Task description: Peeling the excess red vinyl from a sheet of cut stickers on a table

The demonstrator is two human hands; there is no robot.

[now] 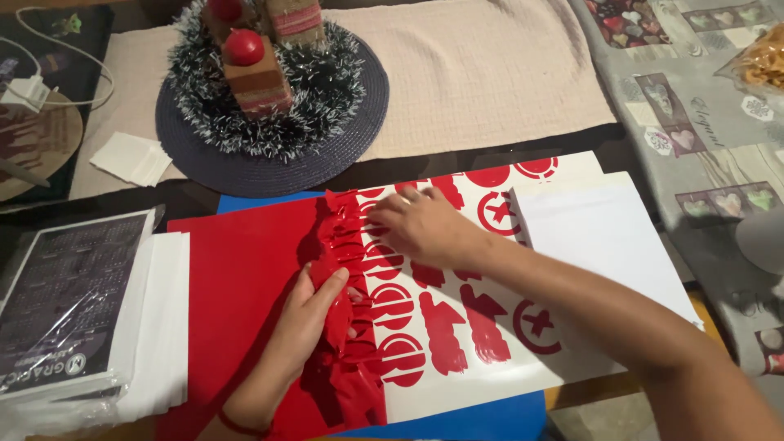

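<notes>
The left hand (306,322) pinches the crumpled red vinyl film (343,302) at its peeled edge. The right hand (420,224), fingers spread, presses flat on the white backing sheet (604,237), whose right part lies bare.

Centre of frame: vinyl sheet (237,278) lies flat on the table (196,196), a folder (482,416) under it.
Middle of the sheet: bunched film (343,245), with backing paper (490,359) and cut shapes (441,327) to its right.
Left hand (306,314): on the bunched film, lower centre.
Right hand (420,224): on the backing paper, just right of the film.
Right of centre: blank sheet (604,237) overlaps the backing paper.
Lower left: wrapped stack of cards (65,302) on paper stack (163,327).
Top centre: ornament (261,65) on round mat (269,163), on cloth runner (474,73).
Upper left: folded napkin (131,158).
</notes>
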